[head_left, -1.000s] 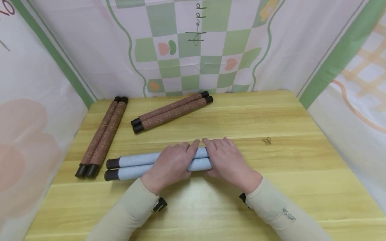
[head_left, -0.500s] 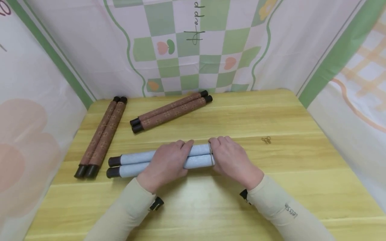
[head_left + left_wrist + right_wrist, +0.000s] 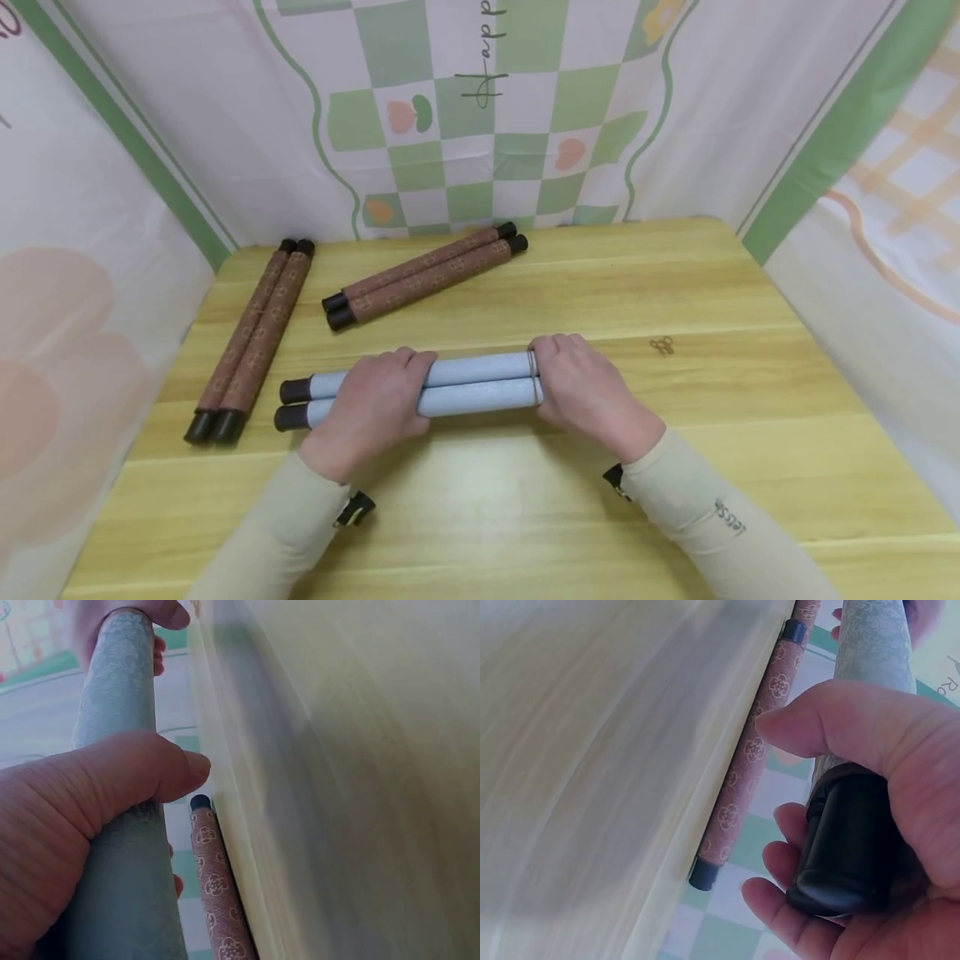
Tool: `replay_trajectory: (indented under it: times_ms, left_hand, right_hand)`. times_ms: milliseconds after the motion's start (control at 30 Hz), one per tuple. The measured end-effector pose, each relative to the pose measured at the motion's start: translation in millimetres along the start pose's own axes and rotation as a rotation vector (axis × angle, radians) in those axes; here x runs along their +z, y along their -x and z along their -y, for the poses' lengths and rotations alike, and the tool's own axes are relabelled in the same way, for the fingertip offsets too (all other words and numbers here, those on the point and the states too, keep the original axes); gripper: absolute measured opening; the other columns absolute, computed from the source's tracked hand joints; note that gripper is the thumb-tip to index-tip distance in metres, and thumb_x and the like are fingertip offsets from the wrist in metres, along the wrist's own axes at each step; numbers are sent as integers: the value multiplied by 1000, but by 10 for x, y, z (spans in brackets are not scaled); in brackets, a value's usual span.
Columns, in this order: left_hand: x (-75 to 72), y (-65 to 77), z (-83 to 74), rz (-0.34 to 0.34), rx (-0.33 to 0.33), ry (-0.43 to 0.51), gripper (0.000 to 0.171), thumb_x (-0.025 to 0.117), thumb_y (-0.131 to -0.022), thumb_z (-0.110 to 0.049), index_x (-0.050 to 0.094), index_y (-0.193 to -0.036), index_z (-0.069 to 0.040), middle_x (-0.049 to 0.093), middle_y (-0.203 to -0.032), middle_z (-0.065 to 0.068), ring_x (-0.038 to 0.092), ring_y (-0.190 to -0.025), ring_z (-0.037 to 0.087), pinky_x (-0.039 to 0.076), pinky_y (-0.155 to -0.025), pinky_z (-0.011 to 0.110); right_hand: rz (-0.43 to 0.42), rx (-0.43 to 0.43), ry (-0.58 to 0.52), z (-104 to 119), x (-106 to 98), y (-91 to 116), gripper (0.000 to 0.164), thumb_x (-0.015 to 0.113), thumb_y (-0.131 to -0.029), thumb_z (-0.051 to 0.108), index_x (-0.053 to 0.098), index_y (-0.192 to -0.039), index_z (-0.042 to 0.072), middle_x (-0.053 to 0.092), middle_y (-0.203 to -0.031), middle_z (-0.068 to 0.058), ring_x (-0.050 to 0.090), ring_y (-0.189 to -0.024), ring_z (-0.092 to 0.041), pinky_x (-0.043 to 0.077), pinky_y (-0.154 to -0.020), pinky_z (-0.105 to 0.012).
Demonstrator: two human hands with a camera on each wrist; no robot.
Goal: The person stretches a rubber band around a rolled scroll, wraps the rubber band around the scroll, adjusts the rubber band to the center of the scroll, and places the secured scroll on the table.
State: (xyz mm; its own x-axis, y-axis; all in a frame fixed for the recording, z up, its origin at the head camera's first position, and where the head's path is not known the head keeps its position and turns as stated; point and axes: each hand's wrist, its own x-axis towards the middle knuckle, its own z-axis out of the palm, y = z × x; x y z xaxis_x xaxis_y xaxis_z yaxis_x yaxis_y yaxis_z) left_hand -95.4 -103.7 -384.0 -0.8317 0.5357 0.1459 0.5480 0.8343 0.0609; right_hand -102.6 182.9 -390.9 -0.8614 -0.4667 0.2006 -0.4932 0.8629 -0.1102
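Two light blue patterned scrolls (image 3: 480, 398) with dark end knobs lie side by side in both hands, slightly above the table. My left hand (image 3: 367, 404) grips the pair near its left end; in the left wrist view its thumb (image 3: 161, 766) crosses over one scroll. My right hand (image 3: 588, 387) holds the right end, and the right wrist view shows its fingers and thumb around the black knobs (image 3: 847, 840). A thin rubber band (image 3: 535, 375) circles both scrolls beside the right hand's fingers.
One pair of brown patterned scrolls (image 3: 427, 275) lies at the back of the wooden table (image 3: 750, 467). Another brown pair (image 3: 255, 342) lies along the left side. Several small rubber bands (image 3: 662, 345) sit to the right. Printed cloth (image 3: 465, 183) hangs behind.
My left hand has slid left along the blue scrolls. The scrolls and right hand have shifted a little right and away from me, and the rubber band near the right hand has come into sight.
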Motion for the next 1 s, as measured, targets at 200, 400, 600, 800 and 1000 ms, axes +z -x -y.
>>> replay_trajectory:
  times_ms: [200, 400, 600, 800, 1000]
  left_hand:
    - [59, 21, 23, -94, 70, 13, 65, 89, -68, -26, 66, -126, -6, 74, -107, 10, 71, -90, 24, 61, -78, 42]
    - [65, 16, -22, -123, 82, 19, 65, 90, -67, -26, 66, -124, -6, 75, -106, 10, 72, -90, 24, 61, -77, 42]
    - [46, 16, -50, -114, 72, 12, 65, 91, -67, -27, 66, -123, -5, 75, -106, 11, 71, -90, 24, 60, -76, 42]
    - [45, 18, -52, -124, 85, 9, 64, 91, -67, -27, 66, -122, -6, 74, -105, 10, 71, -89, 23, 60, -73, 41]
    - [60, 6, -62, -132, 103, 17, 63, 91, -67, -26, 66, -120, -5, 74, -102, 9, 70, -86, 22, 60, -71, 40]
  right_hand:
    - [1, -16, 70, -5, -7, 1, 56, 90, -62, 18, 60, -105, -1, 67, -94, -16, 65, -84, -31, 58, -78, -44]
    - [25, -15, 131, 25, -25, -5, 61, 94, -64, 28, 60, -108, 1, 69, -103, -17, 68, -97, -34, 55, -94, -50]
    - [16, -38, 159, 50, -27, -6, 69, 96, -64, 40, 61, -109, 0, 71, -105, -18, 68, -101, -36, 52, -98, -52]
    - [-4, -47, 152, 67, 11, -6, 81, 95, -63, 54, 63, -114, -1, 72, -109, -19, 68, -106, -37, 49, -105, -54]
    - [-15, -74, 163, 95, 25, -22, 84, 92, -64, 61, 66, -117, 0, 74, -107, -17, 70, -104, -36, 47, -109, -56]
